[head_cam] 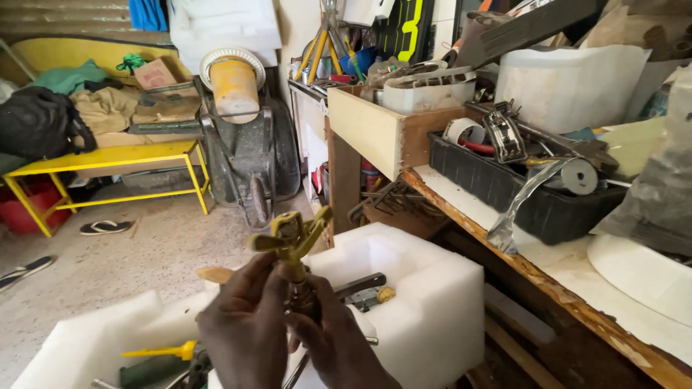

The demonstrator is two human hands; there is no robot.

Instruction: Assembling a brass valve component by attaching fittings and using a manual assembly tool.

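Together, the left hand (245, 328) and right hand (339, 346) are pinching a brass sprinkler head (292, 248) upright, fingers closed around its stem, above a white foam tray (425, 302) holding a wrench (364, 288).

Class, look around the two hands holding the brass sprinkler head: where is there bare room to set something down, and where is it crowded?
Free: the white foam block top right of the hands, beside the pipe wrench; the floor before the yellow bench. Crowded: the workbench, under the black tray and wooden box.
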